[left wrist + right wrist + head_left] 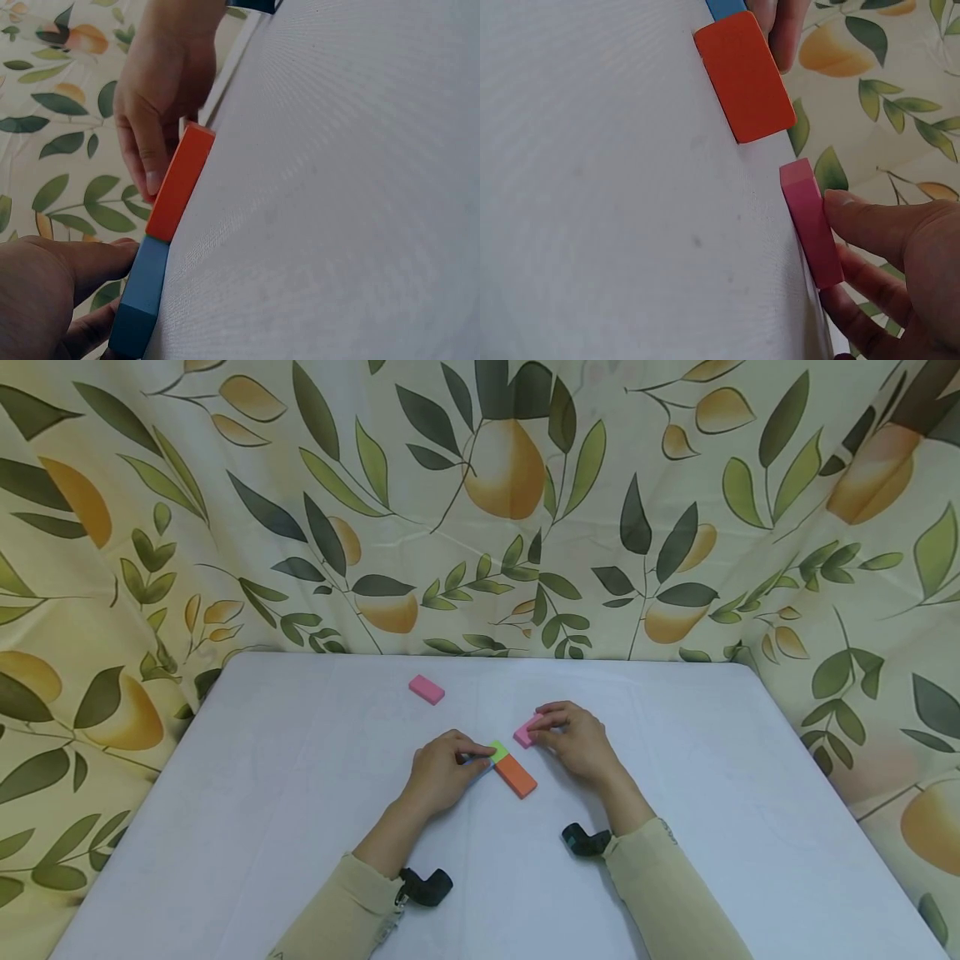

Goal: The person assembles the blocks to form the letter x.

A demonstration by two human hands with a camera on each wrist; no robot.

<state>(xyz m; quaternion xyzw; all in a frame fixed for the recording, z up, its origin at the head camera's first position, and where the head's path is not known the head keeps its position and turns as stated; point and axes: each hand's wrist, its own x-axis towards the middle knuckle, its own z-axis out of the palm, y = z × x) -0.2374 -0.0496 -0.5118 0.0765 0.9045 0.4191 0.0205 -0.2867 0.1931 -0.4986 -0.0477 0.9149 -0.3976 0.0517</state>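
My left hand (447, 768) grips a blue block (144, 289), mostly covered by the fingers in the head view. Its fingertips reach the edge of a light green block (498, 752). An orange block (517, 777) lies against the green one, and its end meets the blue block in the left wrist view. My right hand (577, 742) holds a pink block (812, 225) between thumb and fingers, close to the table, with a gap between it and the orange block. Part of that pink block (527, 732) is hidden by fingers in the head view.
Another pink block (427, 689) lies by itself near the far side of the white table (315, 760). A patterned cloth (480, 568) hangs behind and beside the table. Black wrist cameras (426, 887) stick out from both sleeves, just above the tabletop.
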